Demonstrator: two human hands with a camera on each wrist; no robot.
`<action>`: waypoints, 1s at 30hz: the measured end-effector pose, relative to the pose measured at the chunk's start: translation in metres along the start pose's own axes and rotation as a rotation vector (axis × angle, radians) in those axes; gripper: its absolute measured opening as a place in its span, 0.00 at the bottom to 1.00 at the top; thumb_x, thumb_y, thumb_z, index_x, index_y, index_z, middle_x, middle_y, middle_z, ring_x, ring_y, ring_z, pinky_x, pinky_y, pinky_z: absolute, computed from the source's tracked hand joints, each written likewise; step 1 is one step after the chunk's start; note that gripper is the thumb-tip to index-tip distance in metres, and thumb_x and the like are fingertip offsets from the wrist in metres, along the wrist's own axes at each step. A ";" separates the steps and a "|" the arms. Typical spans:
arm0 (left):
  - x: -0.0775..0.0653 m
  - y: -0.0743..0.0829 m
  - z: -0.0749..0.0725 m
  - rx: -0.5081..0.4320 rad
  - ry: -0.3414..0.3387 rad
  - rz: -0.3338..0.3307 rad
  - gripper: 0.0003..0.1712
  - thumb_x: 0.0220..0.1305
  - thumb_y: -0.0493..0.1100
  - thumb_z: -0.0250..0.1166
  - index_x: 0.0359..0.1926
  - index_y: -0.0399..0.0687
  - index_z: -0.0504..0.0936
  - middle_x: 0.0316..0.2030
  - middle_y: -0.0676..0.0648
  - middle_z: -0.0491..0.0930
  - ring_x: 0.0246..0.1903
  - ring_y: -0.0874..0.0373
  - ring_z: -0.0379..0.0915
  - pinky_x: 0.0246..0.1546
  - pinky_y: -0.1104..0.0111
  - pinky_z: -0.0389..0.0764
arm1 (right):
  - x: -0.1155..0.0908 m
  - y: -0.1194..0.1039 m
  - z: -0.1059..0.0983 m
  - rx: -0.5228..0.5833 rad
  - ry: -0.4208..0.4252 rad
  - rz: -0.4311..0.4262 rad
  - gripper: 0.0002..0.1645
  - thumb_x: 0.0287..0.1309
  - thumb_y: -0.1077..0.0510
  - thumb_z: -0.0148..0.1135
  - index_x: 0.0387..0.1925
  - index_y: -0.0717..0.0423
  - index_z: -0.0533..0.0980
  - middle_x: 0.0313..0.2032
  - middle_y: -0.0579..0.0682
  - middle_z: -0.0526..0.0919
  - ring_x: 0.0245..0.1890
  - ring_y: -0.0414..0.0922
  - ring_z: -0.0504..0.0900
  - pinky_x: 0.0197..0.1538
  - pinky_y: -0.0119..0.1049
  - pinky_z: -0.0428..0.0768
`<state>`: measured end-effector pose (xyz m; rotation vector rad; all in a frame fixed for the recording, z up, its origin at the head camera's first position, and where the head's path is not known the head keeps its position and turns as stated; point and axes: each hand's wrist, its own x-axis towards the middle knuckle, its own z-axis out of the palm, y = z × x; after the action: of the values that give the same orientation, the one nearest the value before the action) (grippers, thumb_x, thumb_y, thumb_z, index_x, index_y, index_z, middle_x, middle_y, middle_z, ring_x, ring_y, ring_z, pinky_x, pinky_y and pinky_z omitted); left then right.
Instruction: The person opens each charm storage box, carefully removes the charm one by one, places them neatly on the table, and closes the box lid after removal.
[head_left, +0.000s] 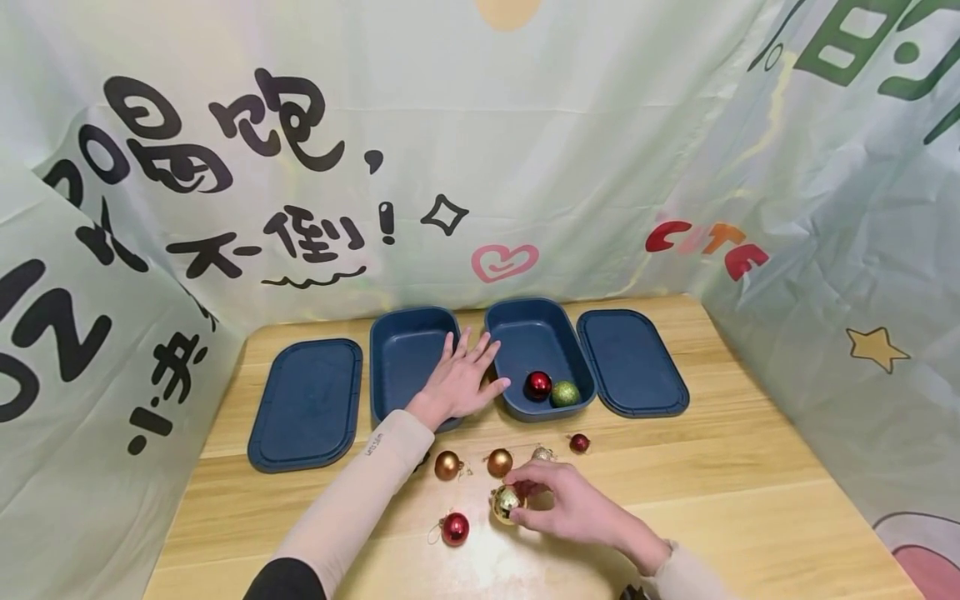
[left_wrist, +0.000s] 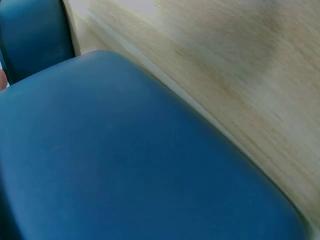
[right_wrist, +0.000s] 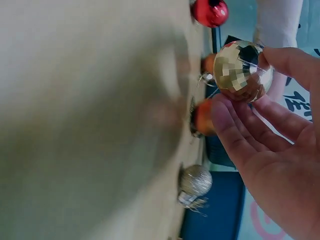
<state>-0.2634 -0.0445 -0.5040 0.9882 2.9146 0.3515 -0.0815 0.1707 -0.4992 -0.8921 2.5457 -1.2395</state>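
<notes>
Between thumb and fingers my right hand (head_left: 562,507) pinches a shiny gold mirror-faceted Christmas bauble (right_wrist: 235,75), just above the table. My left hand (head_left: 461,382) is spread flat, palm down, over the inner edges of two blue boxes; whether it touches them I cannot tell. The right-hand box (head_left: 525,312) contains a dark red bauble (head_left: 537,385) and a green glittery one (head_left: 566,393). No bauble shows in the visible part of the left-hand box (head_left: 401,350). Near my right hand lie two copper baubles (head_left: 448,465), a silver glittery bauble (right_wrist: 196,180) and a red bauble (head_left: 454,528).
A small dark red bauble (head_left: 579,443) lies in front of the right-hand box. Flat blue lids rest on the wooden table (head_left: 750,467) at both outer sides: a left lid (head_left: 307,404) and a right lid (head_left: 633,362). A printed cloth (head_left: 585,167) hangs behind and beside the table.
</notes>
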 end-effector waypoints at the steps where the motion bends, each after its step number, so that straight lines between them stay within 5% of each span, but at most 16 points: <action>1: 0.000 0.000 0.000 0.000 -0.003 -0.001 0.48 0.79 0.75 0.40 0.86 0.54 0.50 0.85 0.44 0.47 0.85 0.40 0.28 0.83 0.42 0.30 | -0.001 0.001 0.002 -0.002 -0.004 0.000 0.22 0.66 0.51 0.74 0.57 0.56 0.83 0.47 0.44 0.88 0.44 0.32 0.84 0.50 0.36 0.87; 30: 0.000 0.001 -0.001 -0.011 0.000 0.000 0.48 0.79 0.74 0.41 0.86 0.53 0.52 0.85 0.43 0.47 0.85 0.40 0.28 0.83 0.41 0.30 | -0.005 0.015 0.017 0.045 -0.002 0.028 0.22 0.63 0.53 0.75 0.56 0.56 0.83 0.43 0.42 0.87 0.40 0.34 0.83 0.45 0.32 0.86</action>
<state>-0.2625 -0.0440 -0.5032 0.9868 2.9100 0.3670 -0.0770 0.1692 -0.5221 -0.8451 2.5092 -1.2824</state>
